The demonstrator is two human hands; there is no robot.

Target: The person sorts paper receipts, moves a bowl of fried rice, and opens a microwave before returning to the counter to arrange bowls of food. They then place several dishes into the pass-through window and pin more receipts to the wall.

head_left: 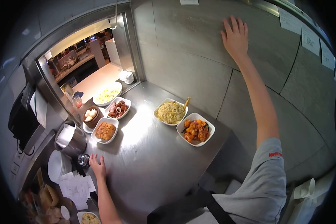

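Observation:
My right hand lies against the grey tiled wall, arm raised and fingers spread. Low on the left, my left hand is over the steel counter with its fingers apart, holding nothing. Just beside its fingertips stands a small metal service bell. The closest dish is a white bowl of browned, sliced food, beyond the left hand. Behind it are a bowl of dark glazed pieces and a round steamer with white buns.
Toward the wall stand a bowl of fried rice and a bowl of orange glazed pieces. A yellow dish sits at the pass window. Paper slips, stacked plates and a metal canister line the left side.

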